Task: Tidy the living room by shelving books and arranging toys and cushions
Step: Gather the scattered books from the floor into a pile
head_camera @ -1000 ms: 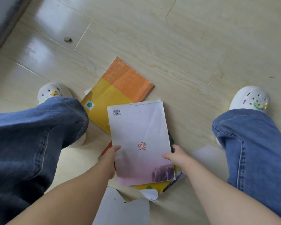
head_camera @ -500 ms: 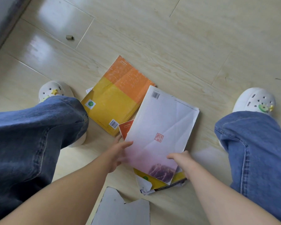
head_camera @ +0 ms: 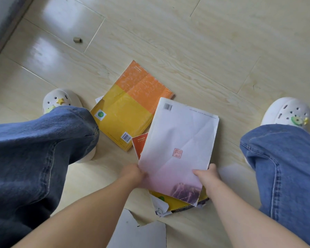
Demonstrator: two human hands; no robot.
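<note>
Left hand [head_camera: 133, 173], right hand [head_camera: 207, 176], book [head_camera: 179, 140] gripped between

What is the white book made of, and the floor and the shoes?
The white book looks like thin matte paper: its cover is creased. The floor seems glossy wood-look laminate: grain and glare. The shoes look like moulded foam or rubber, with holes.

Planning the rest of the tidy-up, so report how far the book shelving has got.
Done: nothing looks shelved; no shelf is in view. In hand: the left hand and right hand grip the white-and-pink book by its near edge, over a red book and a yellow book. Left: the orange-and-yellow book lies beside them on the floor, and every book needs shelving.
</note>
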